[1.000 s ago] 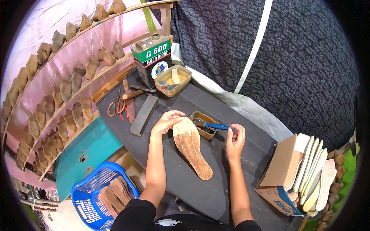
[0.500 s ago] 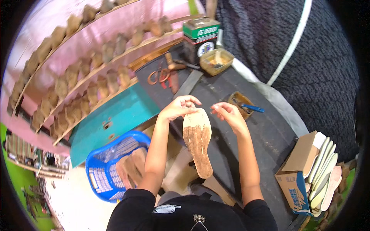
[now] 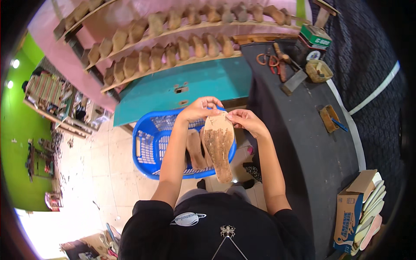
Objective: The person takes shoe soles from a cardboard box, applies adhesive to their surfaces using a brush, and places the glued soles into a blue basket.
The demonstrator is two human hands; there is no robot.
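Note:
A shoe insole (image 3: 219,145), pale at its wide end and brown and rough over the rest, hangs with its narrow end toward me. My left hand (image 3: 201,109) is closed on the top edge, thumb in front and fingers bent behind. At the upper right corner of the same wide end, my right hand (image 3: 248,121) pinches the edge between thumb and fingers. Under and behind the insole stands a blue plastic basket (image 3: 146,167), where more brown soles (image 3: 195,149) lie. The insole covers part of the basket.
To the right runs a dark-topped table (image 3: 299,143) with pliers (image 3: 274,63), a tub (image 3: 318,70) and a small box with a blue-handled brush (image 3: 339,124). A carton of insoles (image 3: 349,212) stands nearer. Shoe lasts (image 3: 173,54) line shelves above a teal cabinet (image 3: 151,89).
My view and body have turned left, so the insole is now over the blue basket instead of beside the table. My right hand, apart from the insole before, now grips its edge.

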